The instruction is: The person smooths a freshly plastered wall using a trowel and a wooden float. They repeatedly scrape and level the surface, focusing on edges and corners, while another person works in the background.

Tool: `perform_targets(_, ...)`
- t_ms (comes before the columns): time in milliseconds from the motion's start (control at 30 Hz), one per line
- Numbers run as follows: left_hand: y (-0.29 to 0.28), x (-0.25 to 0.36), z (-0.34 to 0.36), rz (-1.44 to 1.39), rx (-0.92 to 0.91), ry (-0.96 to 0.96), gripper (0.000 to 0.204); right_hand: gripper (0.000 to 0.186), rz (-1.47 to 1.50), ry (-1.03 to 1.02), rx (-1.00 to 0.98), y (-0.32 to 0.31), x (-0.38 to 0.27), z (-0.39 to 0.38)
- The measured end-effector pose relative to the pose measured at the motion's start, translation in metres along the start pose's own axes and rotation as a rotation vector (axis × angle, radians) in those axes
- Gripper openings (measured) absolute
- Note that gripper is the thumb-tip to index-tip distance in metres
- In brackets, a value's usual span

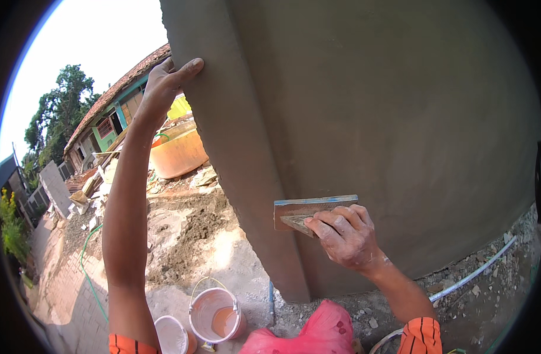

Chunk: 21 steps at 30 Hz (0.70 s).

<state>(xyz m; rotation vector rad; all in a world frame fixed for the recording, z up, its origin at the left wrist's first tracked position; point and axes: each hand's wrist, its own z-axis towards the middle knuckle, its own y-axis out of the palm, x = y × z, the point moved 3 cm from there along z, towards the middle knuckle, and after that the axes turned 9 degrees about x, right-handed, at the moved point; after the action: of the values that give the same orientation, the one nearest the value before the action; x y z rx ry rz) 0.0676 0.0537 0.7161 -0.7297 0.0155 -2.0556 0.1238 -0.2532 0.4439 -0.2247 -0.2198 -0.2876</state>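
Observation:
A smooth grey plastered wall (388, 130) fills the middle and right, with a raised vertical band (223, 118) along its rough left edge. My left hand (167, 79) grips that edge high up; its thumb lies on the band and its fingers go behind, partly hidden. Lower down, my right hand (347, 236) is closed around the handle of a plastering trowel (306, 211). The trowel's flat rectangular plate has a blue-marked upper edge and is held against or close to the wall, across the band's inner edge; whether it touches I cannot tell.
Below stand a handled bucket (202, 315) with brownish liquid and a second pale bucket (171, 333). A pale hose (483, 274) runs through rubble at the wall's foot. Left are a sand heap (188, 236), a green hose (84, 265), an orange tub (179, 153) and a tiled-roof house (114, 118).

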Motion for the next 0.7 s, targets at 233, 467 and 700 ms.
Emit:
perform_targets(233,0.005,-0.006,0.002,0.019,0.033,0.086,0.063,0.03,-0.003,-0.365,-0.147,0.057,-0.013,0.001)
perform_targets(467,0.0,-0.012,0.003,-0.008,-0.069,0.093,0.068,0.028,-0.071,-0.416,-0.028,0.068,0.018,0.099)
perform_targets(700,-0.019,-0.044,0.005,-0.605,-0.15,-0.138,0.077,0.043,-0.258,-0.457,0.264,0.054,0.055,0.3)
